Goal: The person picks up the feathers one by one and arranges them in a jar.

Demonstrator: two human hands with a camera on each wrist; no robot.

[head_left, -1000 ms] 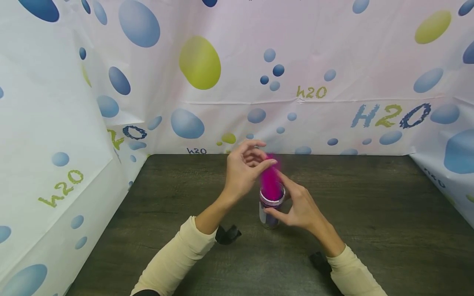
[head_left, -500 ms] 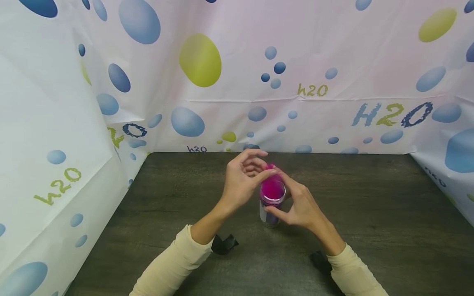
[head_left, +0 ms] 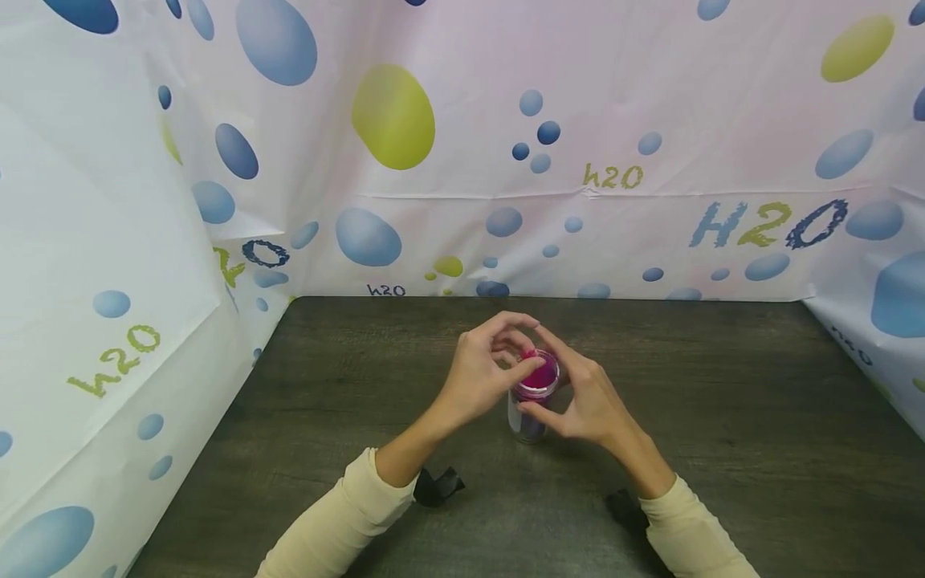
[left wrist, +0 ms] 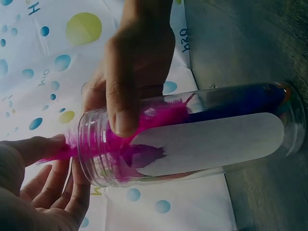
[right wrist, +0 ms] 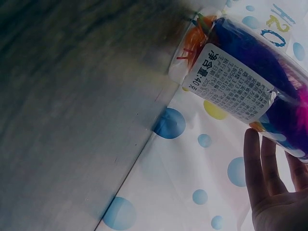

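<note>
A clear plastic jar (head_left: pixel 530 431) stands upright and lidless on the dark tabletop. Inside it are a blue feather (right wrist: pixel 250 48), something orange (right wrist: pixel 193 43) at the bottom, and a bright pink feather (left wrist: pixel 166 115) partly in the neck. My left hand (head_left: pixel 477 373) is over the mouth, pinching the pink feather's end between thumb and fingers. My right hand (head_left: pixel 588 401) holds the jar below its rim, thumb on the near side and fingers on the far side. One side carries a blank white label (left wrist: pixel 211 144), another a printed label (right wrist: pixel 228 82).
Patterned white sheeting (head_left: pixel 621 88) with blue and green spots rises behind and at both sides of the table (head_left: pixel 723 417). A black strap end (head_left: pixel 439 486) hangs by the left cuff, and another dark piece (head_left: pixel 623 510) is near the right cuff.
The pink feather has sunk from standing tall above the rim to lying mostly inside the jar. My left hand has come down with it; the right hand keeps its hold.
</note>
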